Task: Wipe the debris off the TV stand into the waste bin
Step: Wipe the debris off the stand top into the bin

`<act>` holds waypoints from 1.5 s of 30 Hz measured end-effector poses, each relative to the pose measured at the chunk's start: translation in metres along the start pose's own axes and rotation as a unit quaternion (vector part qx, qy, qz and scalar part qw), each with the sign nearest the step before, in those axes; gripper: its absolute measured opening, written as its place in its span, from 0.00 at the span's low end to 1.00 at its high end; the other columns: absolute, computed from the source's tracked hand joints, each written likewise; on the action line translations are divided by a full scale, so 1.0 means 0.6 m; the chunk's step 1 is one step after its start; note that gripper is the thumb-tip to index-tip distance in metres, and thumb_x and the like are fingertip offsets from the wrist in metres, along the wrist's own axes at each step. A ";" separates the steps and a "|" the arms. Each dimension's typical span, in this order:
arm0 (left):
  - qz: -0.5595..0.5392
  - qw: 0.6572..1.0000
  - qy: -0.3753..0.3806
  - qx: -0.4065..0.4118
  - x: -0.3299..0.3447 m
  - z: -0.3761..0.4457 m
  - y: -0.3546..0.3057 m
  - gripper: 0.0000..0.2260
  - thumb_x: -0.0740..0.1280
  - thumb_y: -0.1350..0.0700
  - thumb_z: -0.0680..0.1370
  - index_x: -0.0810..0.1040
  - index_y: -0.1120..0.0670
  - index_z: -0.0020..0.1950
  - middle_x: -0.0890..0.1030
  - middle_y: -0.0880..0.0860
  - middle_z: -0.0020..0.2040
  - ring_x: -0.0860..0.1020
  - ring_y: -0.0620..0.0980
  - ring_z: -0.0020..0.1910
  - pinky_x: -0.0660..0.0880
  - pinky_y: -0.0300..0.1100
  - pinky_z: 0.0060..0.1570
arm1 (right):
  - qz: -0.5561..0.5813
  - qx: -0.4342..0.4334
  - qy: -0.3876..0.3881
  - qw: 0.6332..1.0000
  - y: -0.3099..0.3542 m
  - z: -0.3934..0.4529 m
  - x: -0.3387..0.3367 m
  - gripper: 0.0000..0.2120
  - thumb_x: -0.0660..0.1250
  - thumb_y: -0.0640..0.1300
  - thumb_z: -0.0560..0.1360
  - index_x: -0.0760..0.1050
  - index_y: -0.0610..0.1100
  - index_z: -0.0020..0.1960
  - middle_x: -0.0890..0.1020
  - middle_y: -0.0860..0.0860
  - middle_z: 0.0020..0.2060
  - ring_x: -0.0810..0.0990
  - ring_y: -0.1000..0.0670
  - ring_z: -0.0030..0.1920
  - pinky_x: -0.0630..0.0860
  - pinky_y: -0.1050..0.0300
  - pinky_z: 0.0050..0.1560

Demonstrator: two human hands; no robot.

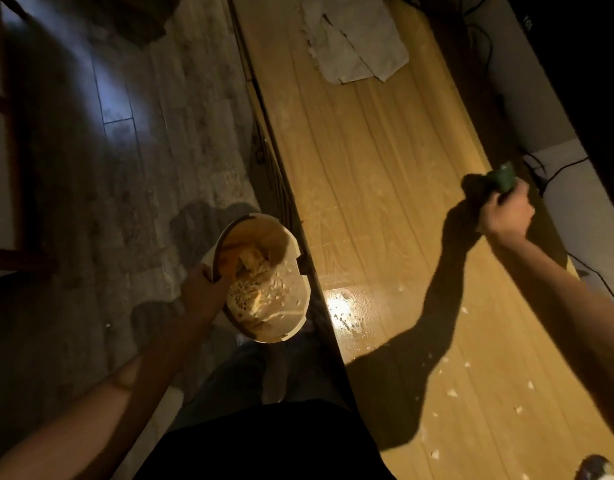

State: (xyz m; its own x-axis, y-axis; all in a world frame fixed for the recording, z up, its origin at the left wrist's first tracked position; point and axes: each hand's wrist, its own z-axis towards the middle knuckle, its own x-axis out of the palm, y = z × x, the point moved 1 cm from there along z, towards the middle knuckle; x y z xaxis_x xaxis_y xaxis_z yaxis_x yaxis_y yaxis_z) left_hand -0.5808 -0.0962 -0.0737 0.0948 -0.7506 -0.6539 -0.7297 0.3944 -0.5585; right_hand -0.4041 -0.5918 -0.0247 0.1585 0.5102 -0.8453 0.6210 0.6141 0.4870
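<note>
left hand (203, 289) grips waste bin (264, 278) rim at the tv stand (367, 168) edge, lower centre, to catch debris (452, 393); right hand (506, 213) clutches green cloth (503, 176).

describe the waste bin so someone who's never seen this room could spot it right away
Start at the long yellow wooden TV stand and follow its dark front edge toward the person. The waste bin is held against that edge, over the floor, by the left hand gripping its rim. It is the only pale oval container, with crumbs and scraps inside.
</note>
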 end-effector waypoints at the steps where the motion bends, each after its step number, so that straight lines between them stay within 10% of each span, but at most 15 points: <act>1: 0.001 1.000 -0.002 -0.002 0.001 0.000 -0.001 0.19 0.74 0.50 0.75 0.75 0.66 0.46 0.78 0.67 0.43 0.79 0.63 0.43 0.77 0.56 0.43 | -0.015 0.021 0.009 1.000 -0.007 0.026 -0.003 0.23 0.59 0.44 0.84 0.60 0.50 0.78 0.75 0.41 0.70 0.80 0.37 0.62 0.79 0.37 0.62; 7: -0.008 0.999 -0.037 -0.008 0.010 0.011 -0.005 0.17 0.74 0.53 0.75 0.67 0.54 0.35 0.70 0.53 0.32 0.70 0.50 0.32 0.64 0.40 0.30 | -0.044 -0.013 0.016 0.999 0.022 0.038 0.053 0.26 0.60 0.45 0.83 0.58 0.54 0.80 0.74 0.44 0.72 0.77 0.39 0.68 0.74 0.37 0.69; 21: -0.029 0.999 -0.030 -0.024 0.010 0.003 0.004 0.17 0.74 0.49 0.74 0.75 0.62 0.44 0.78 0.62 0.41 0.79 0.59 0.40 0.76 0.53 0.40 | 0.004 -0.382 0.148 0.912 0.172 -0.424 0.281 0.30 0.70 0.36 0.74 0.71 0.53 0.73 0.79 0.51 0.68 0.83 0.47 0.61 0.81 0.56 0.53; 31: -0.048 0.999 -0.012 0.010 -0.034 -0.033 0.054 0.14 0.75 0.52 0.73 0.73 0.57 0.38 0.75 0.55 0.34 0.75 0.52 0.34 0.72 0.46 0.33 | 0.090 -0.246 0.311 0.914 0.097 -0.575 0.271 0.21 0.64 0.43 0.82 0.71 0.50 0.75 0.82 0.50 0.64 0.80 0.48 0.63 0.74 0.58 0.64; 35: -0.040 0.999 0.018 0.020 -0.041 -0.046 0.071 0.09 0.74 0.56 0.74 0.77 0.61 0.43 0.80 0.61 0.40 0.81 0.61 0.41 0.80 0.56 0.43 | 0.206 -0.175 0.209 0.940 0.051 -0.537 0.195 0.17 0.66 0.42 0.82 0.75 0.45 0.71 0.84 0.52 0.55 0.82 0.55 0.54 0.72 0.74 0.51; 40: -0.015 0.999 0.028 0.008 -0.048 -0.053 0.081 0.09 0.73 0.58 0.74 0.76 0.61 0.45 0.81 0.62 0.42 0.81 0.62 0.42 0.81 0.60 0.45 | 0.205 -0.057 -0.064 0.975 -0.045 -0.386 0.064 0.15 0.63 0.47 0.82 0.74 0.45 0.67 0.82 0.54 0.48 0.82 0.59 0.42 0.80 0.53 0.45; 45: -0.009 0.999 0.034 0.005 -0.058 -0.049 0.086 0.11 0.73 0.56 0.75 0.76 0.62 0.48 0.81 0.61 0.44 0.81 0.60 0.45 0.80 0.59 0.50 | 0.068 0.149 -0.049 0.985 -0.117 -0.245 0.009 0.21 0.59 0.45 0.84 0.65 0.49 0.76 0.81 0.42 0.55 0.82 0.45 0.36 0.82 0.47 0.35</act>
State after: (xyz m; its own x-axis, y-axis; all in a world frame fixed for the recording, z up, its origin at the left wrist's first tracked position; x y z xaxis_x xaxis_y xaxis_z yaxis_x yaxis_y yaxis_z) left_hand -0.6418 -0.0651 -0.0648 0.0611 -0.7920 -0.6075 -0.7208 0.3860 -0.5757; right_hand -0.5593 -0.5437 -0.0311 0.3194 0.5065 -0.8009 0.7846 0.3326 0.5232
